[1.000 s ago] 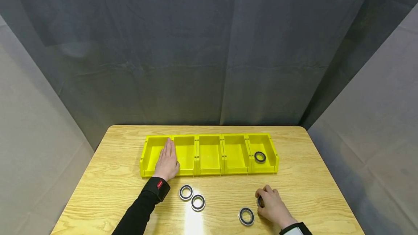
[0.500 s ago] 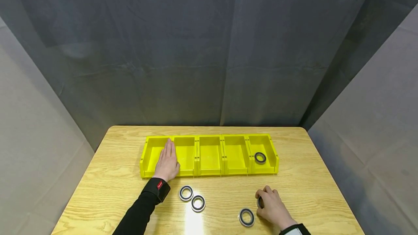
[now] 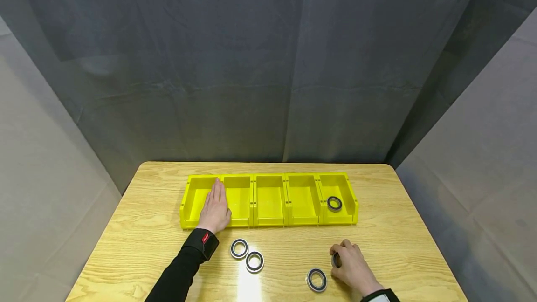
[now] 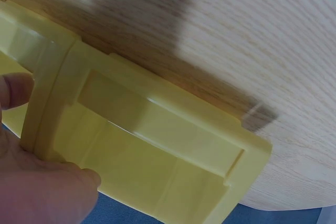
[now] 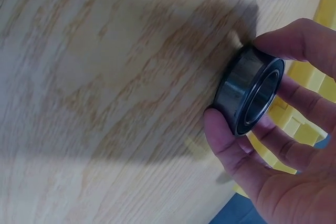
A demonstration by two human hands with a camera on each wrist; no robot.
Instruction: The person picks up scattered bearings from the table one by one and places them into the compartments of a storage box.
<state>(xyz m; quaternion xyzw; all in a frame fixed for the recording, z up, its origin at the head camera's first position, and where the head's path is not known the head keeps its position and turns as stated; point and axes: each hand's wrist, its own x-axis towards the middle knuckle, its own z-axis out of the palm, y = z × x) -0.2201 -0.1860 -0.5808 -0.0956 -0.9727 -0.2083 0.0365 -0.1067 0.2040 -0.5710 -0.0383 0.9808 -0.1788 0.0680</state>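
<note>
My right hand [image 3: 352, 267] grips a bearing [image 5: 236, 88] at the near right; my left hand [image 3: 215, 209], fingers straight, rests across the two leftmost yellow bins [image 3: 240, 222].

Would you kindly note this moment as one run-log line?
right hand: grips a bearing | left hand: rests across wall between two leftmost yellow bins | rightmost bin: another bearing inside | table: three loose bearings
</note>
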